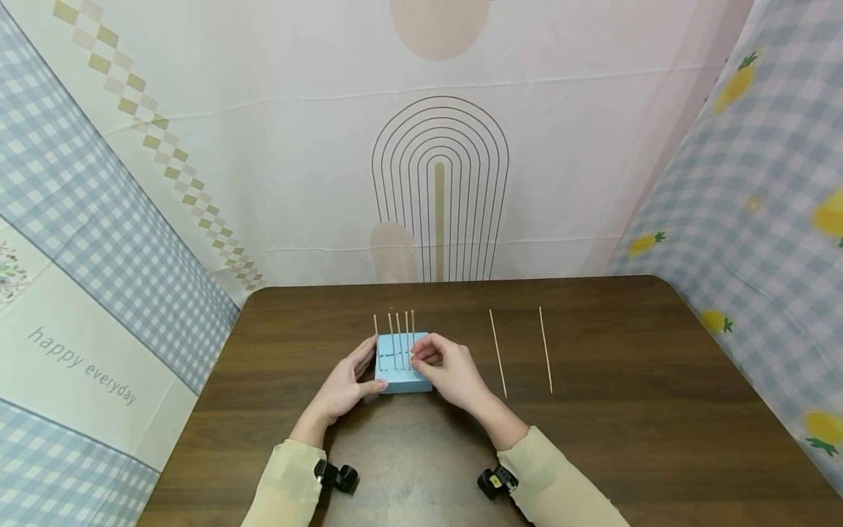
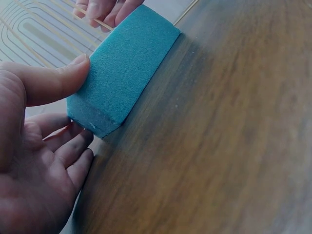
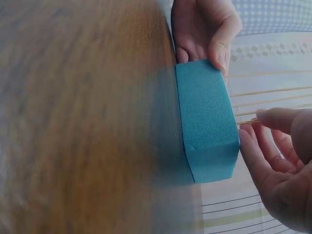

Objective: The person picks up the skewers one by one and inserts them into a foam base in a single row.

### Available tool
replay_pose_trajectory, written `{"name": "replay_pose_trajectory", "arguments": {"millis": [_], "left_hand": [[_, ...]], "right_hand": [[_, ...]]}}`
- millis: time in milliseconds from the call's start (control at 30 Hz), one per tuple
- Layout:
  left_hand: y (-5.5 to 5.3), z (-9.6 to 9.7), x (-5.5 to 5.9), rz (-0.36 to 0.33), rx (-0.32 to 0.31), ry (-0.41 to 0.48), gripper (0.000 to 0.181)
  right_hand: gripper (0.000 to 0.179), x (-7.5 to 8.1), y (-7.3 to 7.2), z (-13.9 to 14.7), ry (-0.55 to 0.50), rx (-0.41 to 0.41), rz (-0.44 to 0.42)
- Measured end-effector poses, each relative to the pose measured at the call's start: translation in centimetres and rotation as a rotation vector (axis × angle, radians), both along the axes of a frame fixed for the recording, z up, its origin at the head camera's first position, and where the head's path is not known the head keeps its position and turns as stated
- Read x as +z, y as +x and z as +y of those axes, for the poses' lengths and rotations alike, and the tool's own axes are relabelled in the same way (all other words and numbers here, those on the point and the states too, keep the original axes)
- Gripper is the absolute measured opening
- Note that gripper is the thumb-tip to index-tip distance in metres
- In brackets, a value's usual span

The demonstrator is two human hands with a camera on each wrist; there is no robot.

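A light blue foam block (image 1: pixel 404 385) lies on the table, with several thin wooden sticks (image 1: pixel 398 333) standing upright in its top. My left hand (image 1: pixel 342 386) holds the block at its left end; in the left wrist view the thumb (image 2: pixel 61 80) presses the near upper edge and the fingers lie against the end face. At the block's right part, my right hand (image 1: pixel 453 372) pinches the rightmost stick (image 1: pixel 413 322) low down, close to the foam. In the right wrist view thumb and forefinger meet on this stick (image 3: pixel 247 121). Whether its tip is in the foam I cannot tell.
Two loose wooden sticks lie on the table to the right, a nearer one (image 1: pixel 497 353) and a farther one (image 1: pixel 546 350). The dark brown table (image 1: pixel 612 410) ends at a patterned cloth (image 1: pixel 316 183) behind; checked cloths hang on both sides.
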State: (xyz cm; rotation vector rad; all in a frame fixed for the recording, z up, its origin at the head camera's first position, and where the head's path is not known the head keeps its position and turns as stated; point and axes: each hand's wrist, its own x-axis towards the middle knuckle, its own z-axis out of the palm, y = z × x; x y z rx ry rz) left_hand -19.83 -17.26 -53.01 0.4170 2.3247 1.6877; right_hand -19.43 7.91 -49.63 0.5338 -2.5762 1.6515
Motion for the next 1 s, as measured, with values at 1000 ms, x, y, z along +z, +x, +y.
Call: {"name": "replay_pose_trajectory", "arguments": {"millis": [1000], "left_hand": [[-0.02, 0.02, -0.31, 0.006, -0.005, -0.02, 0.094]], "right_hand": [[0.007, -0.07, 0.0, 0.11, 0.034, -0.004, -0.003]]}}
